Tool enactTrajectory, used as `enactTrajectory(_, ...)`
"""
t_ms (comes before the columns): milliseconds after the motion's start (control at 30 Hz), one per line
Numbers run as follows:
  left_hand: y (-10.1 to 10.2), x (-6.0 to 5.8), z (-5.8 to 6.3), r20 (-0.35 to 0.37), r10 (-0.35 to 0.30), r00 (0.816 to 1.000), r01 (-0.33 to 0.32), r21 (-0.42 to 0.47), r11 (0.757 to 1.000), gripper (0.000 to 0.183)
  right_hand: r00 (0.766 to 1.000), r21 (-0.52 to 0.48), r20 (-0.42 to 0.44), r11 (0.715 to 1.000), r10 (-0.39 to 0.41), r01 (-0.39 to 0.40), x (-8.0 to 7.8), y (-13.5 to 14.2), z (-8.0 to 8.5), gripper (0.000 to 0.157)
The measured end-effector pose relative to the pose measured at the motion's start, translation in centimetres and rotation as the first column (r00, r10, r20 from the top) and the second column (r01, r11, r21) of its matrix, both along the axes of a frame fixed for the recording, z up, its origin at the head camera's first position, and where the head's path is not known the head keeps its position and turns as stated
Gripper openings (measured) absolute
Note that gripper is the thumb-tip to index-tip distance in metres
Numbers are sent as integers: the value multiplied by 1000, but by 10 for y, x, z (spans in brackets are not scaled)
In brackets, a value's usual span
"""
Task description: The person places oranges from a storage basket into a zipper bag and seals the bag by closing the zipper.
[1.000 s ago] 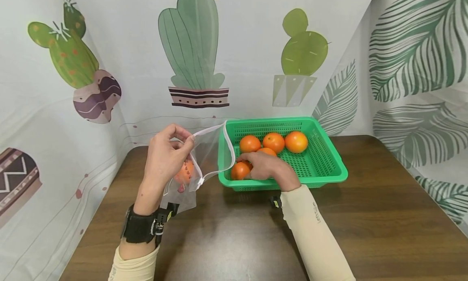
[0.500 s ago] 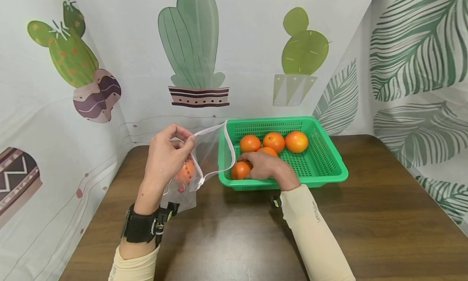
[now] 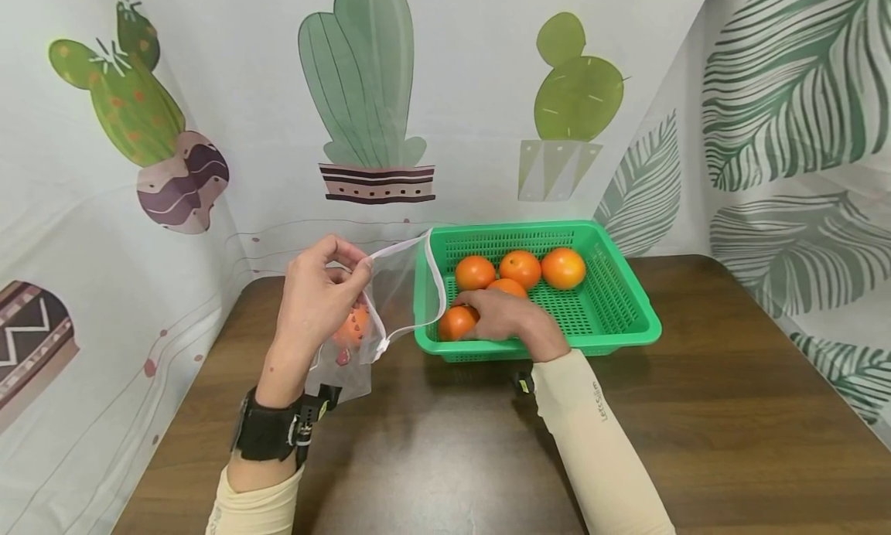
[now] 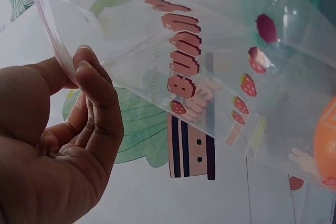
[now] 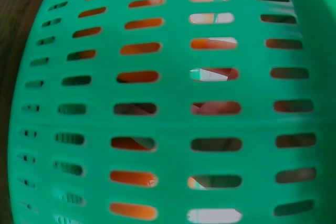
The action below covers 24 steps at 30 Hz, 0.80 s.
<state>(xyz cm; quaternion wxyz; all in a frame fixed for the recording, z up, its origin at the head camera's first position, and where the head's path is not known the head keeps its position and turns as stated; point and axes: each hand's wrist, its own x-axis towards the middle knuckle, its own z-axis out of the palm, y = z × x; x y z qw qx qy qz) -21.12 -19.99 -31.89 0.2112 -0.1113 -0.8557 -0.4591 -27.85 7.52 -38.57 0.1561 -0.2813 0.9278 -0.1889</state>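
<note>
In the head view my left hand (image 3: 316, 299) pinches the white-edged rim of a clear zip bag (image 3: 404, 284) between thumb and fingertips. The bag's mouth gapes toward the basket, and an orange (image 3: 353, 326) lies inside it. Red lettering and strawberries are printed on the bag (image 4: 184, 51) in the left wrist view. My right hand (image 3: 497, 315) reaches into a green basket (image 3: 626, 335), its fingers curled round an orange (image 3: 458, 323) at the front left corner. In the right wrist view the slotted basket wall (image 5: 173, 124) hides most of that hand.
Several more oranges sit in the basket, one (image 3: 508, 287) right behind my right hand and another (image 3: 564, 268) farther right. The basket stands on a dark wooden table (image 3: 731, 411). A white cloth (image 3: 473, 94) printed with cacti hangs behind the table.
</note>
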Motion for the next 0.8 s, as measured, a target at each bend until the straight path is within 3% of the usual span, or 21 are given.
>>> enactTrajectory(367, 2, -1, -1, 5, 2, 1000, -2, -18, 1000, 4, 1000, -5, 2, 1000, -9, 9, -1, -1, 0, 48)
enactTrajectory(800, 1, -1, -2, 4, 12, 1000, -12, -27, 1000, 6, 995, -60, -99, 998, 28, -34, -1, -1, -1, 45)
